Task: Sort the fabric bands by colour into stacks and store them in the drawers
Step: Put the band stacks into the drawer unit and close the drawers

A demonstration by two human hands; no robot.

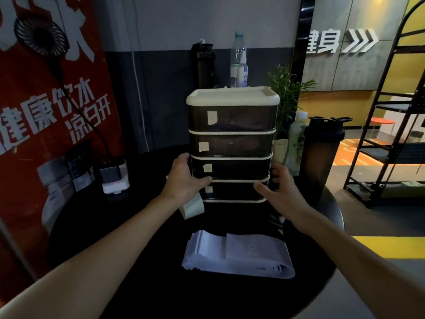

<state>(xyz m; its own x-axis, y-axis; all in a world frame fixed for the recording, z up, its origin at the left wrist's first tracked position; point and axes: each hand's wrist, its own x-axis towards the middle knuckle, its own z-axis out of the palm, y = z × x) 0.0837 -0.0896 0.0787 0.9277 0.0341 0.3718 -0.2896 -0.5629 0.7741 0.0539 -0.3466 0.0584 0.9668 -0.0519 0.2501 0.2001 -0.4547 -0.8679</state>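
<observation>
Left hand [184,180]: fingers wrapped round the left edge of the drawer unit [232,143] at its third drawer; thumb on the front
Pale roll [193,207]: under the left wrist, on the black table [138,249]
Drawer unit: upright, far middle; four dark drawers closed
Fabric bands [236,254]: one lilac stack, flat, near of the unit, between the forearms
Right hand [282,192]: fingers spread, loosely bent, holding nothing; just beside the unit's right edge; contact unclear
Shaker bottle [322,157]: upright, far right

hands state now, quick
Left hand: grips the drawer unit at its left side.
Right hand: open, holding nothing.
</observation>
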